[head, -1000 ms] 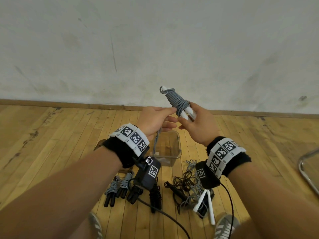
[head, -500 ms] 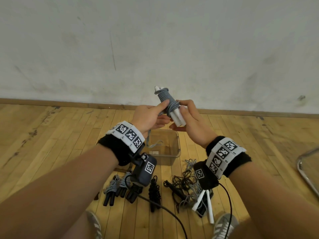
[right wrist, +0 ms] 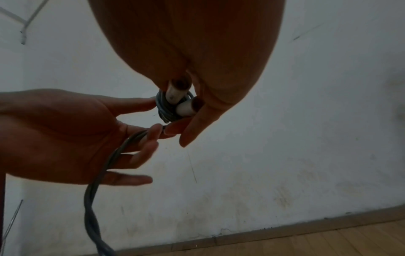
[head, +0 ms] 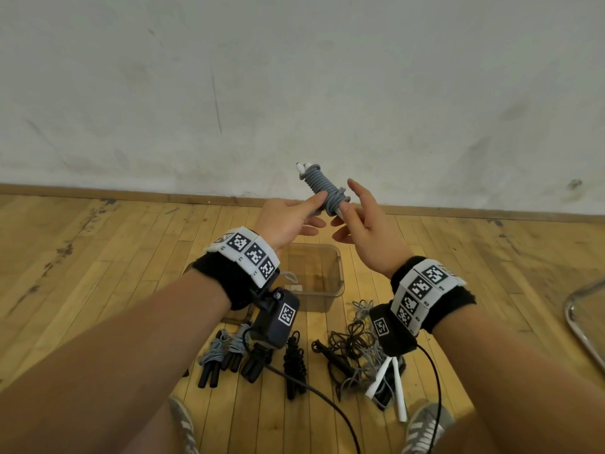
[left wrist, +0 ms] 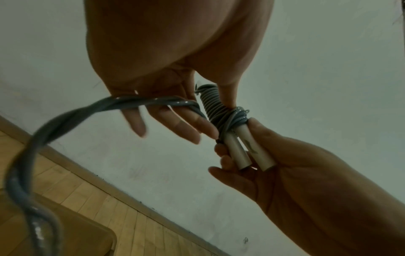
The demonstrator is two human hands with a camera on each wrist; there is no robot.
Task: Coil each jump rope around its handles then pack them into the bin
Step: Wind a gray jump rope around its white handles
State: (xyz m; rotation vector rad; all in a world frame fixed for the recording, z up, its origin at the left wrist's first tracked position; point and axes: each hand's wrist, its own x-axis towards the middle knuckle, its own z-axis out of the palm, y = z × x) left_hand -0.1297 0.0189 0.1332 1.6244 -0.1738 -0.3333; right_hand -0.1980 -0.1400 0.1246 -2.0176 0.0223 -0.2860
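Note:
A grey jump rope [head: 322,190] is coiled round its two white handles [left wrist: 247,149] and held up in front of the wall. My right hand [head: 347,211] grips the bare lower ends of the handles, with its index finger sticking up. My left hand [head: 311,211] pinches the coil between thumb and index finger. The loose grey strand [left wrist: 65,121] runs across the left fingers and hangs down. A clear plastic bin [head: 339,273] stands on the floor below the hands; it looks almost empty.
On the wooden floor near my feet lie coiled ropes with black handles [head: 222,355], one black coiled rope [head: 294,358], and a tangle of loose ropes [head: 353,342] with white handles [head: 389,378]. A metal chair frame [head: 582,322] stands at the right edge.
The right hand has slid down to the handles' lower ends and its index finger has lifted. The left thumb stays on the coil, and the bundle now leans left.

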